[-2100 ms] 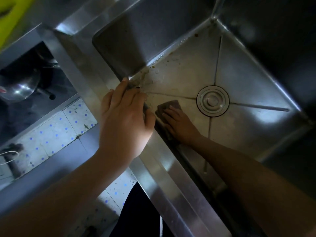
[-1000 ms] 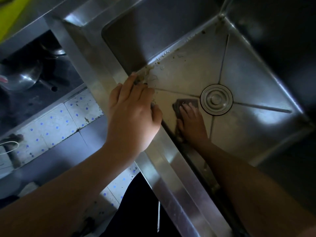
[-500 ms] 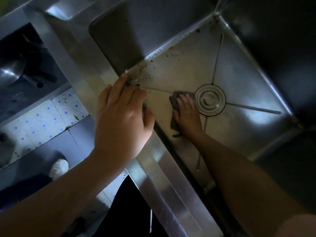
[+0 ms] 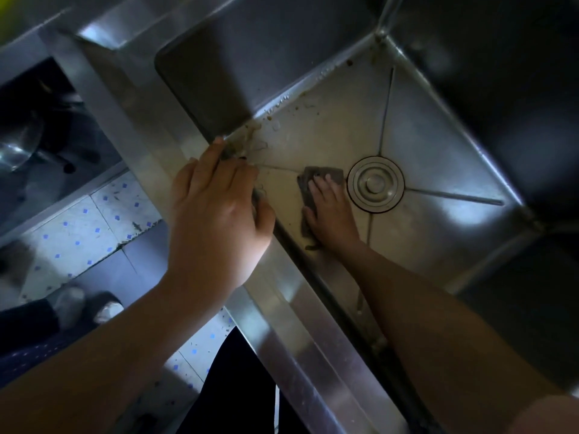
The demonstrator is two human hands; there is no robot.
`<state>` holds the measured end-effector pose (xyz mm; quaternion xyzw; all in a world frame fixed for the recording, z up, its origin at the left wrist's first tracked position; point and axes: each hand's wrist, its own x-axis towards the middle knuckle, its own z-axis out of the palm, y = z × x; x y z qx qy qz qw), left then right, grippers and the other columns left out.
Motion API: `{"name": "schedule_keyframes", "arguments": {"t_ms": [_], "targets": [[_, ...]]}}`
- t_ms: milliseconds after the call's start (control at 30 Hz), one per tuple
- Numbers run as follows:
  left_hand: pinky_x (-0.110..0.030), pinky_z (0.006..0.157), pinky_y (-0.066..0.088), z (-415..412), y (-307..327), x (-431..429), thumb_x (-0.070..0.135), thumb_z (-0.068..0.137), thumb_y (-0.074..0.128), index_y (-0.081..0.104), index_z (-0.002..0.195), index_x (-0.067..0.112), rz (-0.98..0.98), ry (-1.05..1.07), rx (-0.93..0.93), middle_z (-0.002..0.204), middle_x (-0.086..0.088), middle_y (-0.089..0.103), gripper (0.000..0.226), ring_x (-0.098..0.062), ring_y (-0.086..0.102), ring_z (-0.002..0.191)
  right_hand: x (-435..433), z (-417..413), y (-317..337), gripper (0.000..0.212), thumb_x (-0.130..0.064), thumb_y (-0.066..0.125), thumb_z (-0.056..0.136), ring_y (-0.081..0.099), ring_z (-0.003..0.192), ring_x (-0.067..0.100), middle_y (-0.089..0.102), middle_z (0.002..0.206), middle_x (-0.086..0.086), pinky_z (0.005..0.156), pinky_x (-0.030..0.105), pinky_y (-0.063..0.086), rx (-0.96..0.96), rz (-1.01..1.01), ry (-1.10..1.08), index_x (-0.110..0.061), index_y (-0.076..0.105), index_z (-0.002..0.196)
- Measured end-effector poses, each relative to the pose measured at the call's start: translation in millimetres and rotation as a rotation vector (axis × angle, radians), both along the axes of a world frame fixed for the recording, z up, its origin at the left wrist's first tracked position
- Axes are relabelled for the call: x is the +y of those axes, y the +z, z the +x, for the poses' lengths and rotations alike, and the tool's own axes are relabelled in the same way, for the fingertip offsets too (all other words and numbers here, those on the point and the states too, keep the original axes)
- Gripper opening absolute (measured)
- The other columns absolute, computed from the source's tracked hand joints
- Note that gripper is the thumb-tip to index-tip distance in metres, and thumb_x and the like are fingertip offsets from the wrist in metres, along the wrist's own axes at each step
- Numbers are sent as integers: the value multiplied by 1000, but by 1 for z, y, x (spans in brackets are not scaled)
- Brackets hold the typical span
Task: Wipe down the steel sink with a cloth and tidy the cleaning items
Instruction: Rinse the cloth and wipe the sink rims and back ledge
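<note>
The cloth (image 4: 317, 180), a dark, rough rectangle, lies flat on the dull steel floor of the sink (image 4: 432, 145). The right hand (image 4: 330, 214) presses it with straight fingers. Just beyond the fingertips sits the round, ribbed drain (image 4: 375, 184). The left hand (image 4: 216, 220) rests on the smooth rim (image 4: 300, 324), fingers nearly straight, tips at brown grime (image 4: 250, 133). Two seconds ago the cloth sat farther from the drain.

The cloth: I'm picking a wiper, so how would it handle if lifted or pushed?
Probably floppy: the cloth lies flat, its edge wrinkled, under the flat right hand. Likely light and should slide readily over the smooth floor of the steel sink. It won't roll.
</note>
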<state>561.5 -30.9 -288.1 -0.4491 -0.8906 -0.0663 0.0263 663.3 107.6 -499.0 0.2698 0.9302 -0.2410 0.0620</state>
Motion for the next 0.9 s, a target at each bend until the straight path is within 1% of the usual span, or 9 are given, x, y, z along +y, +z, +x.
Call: {"name": "schedule_keyframes", "arguments": {"t_ms": [100,167,233,333,433,533,700,900], "targets": [[-39,94,33,0,2,2,16,77,54,63,96,5,-2,12,-12,105,-13,66,24,-31,49,122,-19,26,-1,60,-34,48,93,13,143,24,27,153,7,116,43,17,-28,-44,45,-12,28,145],[-40,94,34,0,3,2,16,78,54,63,97,4,5,6,-21,105,-13,67,25,-32,50,121,-25,36,-5,61,-37,48,93,13,143,24,27,153,5,115,44,19,-57,-62,48,-14,27,145],[-40,94,34,0,4,1,17,79,53,64,98,4,7,1,-25,105,-13,67,26,-32,49,121,-24,38,-8,63,-40,48,93,11,144,22,24,154,3,116,42,18,-66,-65,45,-16,25,146],[-40,95,35,-1,3,1,17,79,54,64,97,4,-1,2,-32,104,-12,67,25,-32,49,122,-17,30,-13,64,-39,49,92,12,144,23,25,154,4,116,41,15,-38,-57,41,-15,25,146],[-41,97,35,-1,3,1,17,79,53,64,98,5,-15,3,-44,105,-12,67,25,-32,48,123,-3,8,-14,65,-39,50,91,14,143,24,26,153,6,115,41,12,-16,-34,23,-14,26,146],[-40,97,34,0,3,1,17,79,52,64,97,5,-13,3,-46,105,-11,67,25,-31,47,124,15,-14,-15,66,-38,54,89,15,143,26,27,153,8,115,41,12,8,-26,28,-10,30,144],[-41,95,34,1,3,2,15,78,53,65,95,5,-12,7,-46,102,-11,68,24,-32,49,122,23,-25,-14,69,-41,52,90,10,144,23,20,155,5,116,40,8,22,-35,10,-12,24,146],[-38,96,32,1,3,0,17,78,54,64,97,5,-18,13,-59,106,-12,67,25,-30,48,123,20,-20,-3,72,-40,53,90,7,144,23,17,156,4,115,43,4,-63,-49,64,-13,20,147]]}}
